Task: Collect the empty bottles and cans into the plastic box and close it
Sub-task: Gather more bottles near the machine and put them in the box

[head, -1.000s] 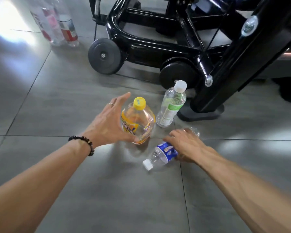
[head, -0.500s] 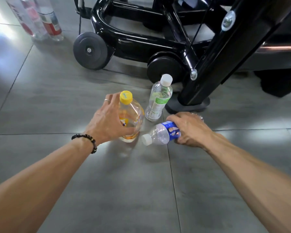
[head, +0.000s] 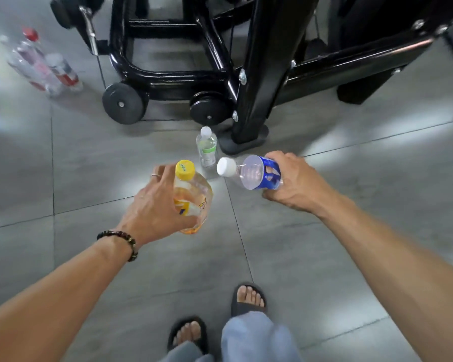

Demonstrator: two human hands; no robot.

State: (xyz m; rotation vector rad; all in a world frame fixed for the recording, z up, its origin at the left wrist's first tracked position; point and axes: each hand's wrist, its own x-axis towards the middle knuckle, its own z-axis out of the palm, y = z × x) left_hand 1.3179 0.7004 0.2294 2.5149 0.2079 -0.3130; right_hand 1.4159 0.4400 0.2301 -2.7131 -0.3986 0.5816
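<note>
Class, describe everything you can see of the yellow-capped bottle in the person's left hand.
The yellow-capped bottle is clear plastic, squat and broad-shouldered, with an orange-yellow tint and a yellow label bearing blue marks. Its yellow screw cap is on and carries a scribbled mark. It is roughly upright, tilted slightly, lifted off the grey tiled floor. The left hand has a grip around its body from the left side, thumb across the lower front. Nothing else touches it.

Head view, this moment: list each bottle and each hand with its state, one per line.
Yellow-capped bottle: capped, lifted, held in left hand.
Blue-label bottle: capped, lifted, tilted, cap pointing left, held in right hand.
Green-label bottle: capped, upright on the floor, untouched.
Red-label bottles: blurred, standing on the floor at far left.
Left hand: closed on the yellow-capped bottle.
Right hand: closed on the blue-label bottle.
</note>
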